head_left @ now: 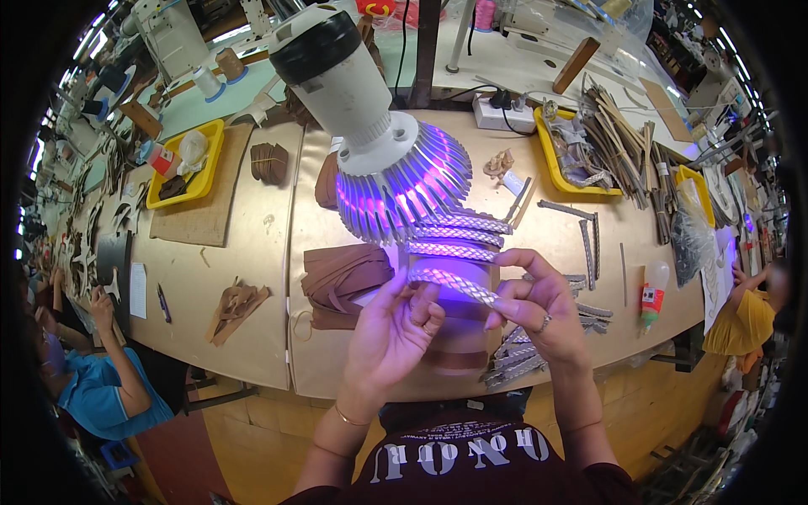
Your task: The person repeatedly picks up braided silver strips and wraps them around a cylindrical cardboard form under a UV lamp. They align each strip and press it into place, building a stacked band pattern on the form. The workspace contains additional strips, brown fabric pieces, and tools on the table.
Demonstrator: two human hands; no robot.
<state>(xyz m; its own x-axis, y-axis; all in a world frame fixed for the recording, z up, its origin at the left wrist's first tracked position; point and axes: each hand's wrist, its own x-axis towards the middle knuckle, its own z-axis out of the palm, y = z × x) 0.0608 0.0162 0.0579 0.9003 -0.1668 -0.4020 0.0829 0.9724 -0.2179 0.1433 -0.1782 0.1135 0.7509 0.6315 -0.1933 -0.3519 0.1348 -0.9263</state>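
Under a purple-glowing lamp (404,181) with a finned metal head, I hold a braided strap (454,282) between both hands. My left hand (396,324) pinches its left end, the other fingers curled loosely. At the right end, my right hand (539,307) grips it between thumb and fingers. Two more braided straps (454,251) lie just beyond, lit by the lamp. Beside my left hand sits a stack of brown leather strips (341,282). Several grey braided straps (518,358) lie by my right wrist, partly hidden by it.
Yellow trays (187,164) of scraps and supplies stand at both far sides. A power strip (502,114) sits behind the lamp. A bottle with a red label (652,295) stands at right; a pen (163,303) lies left. A person in blue (109,391) works at left, another in yellow (741,324) at right.
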